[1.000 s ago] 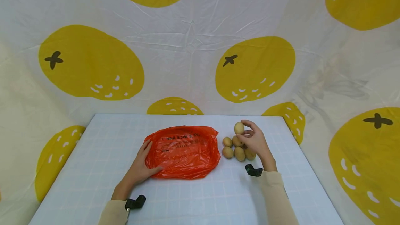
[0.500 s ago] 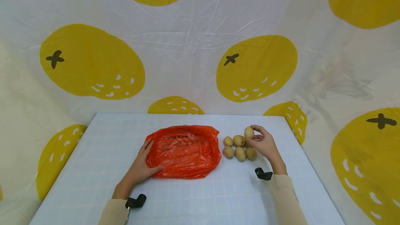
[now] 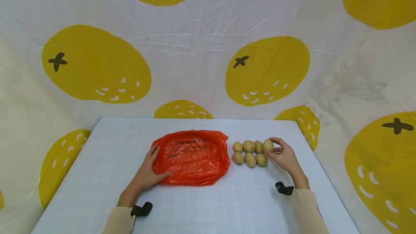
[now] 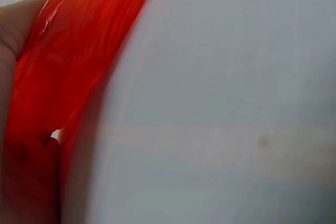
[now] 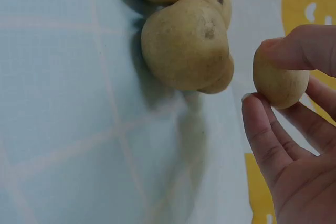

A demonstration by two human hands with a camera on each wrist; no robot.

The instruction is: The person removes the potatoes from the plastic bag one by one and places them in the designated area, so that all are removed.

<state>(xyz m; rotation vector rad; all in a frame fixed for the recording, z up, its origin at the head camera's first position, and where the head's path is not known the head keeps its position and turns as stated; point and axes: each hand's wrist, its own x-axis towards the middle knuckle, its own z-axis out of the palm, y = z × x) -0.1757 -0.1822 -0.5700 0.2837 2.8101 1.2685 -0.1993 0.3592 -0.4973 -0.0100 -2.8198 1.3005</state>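
Observation:
My right hand (image 3: 286, 157) pinches a small potato (image 5: 278, 80) between thumb and fingers. This potato is at the right end of the back row, raised off the tabletop in the right wrist view. More potatoes lie in two rows, such as this large one (image 5: 184, 43) near the hand. My left hand (image 3: 146, 172) rests on the left edge of a red plastic bag (image 3: 195, 158), thumb and fingers spread apart. In the left wrist view the bag's red film (image 4: 79, 40) lies against that hand, and most of its fingers are hidden.
A pale checked cloth covers the table (image 3: 208, 208). Behind it hangs a white curtain (image 3: 188, 64) printed with big yellow fruit shapes. Dark print shows on the bag, which lies left of the potatoes.
My right hand has moved right and down with its potato, from above the back row to that row's right end. Another back-row potato is uncovered. The left hand stays put on the bag.

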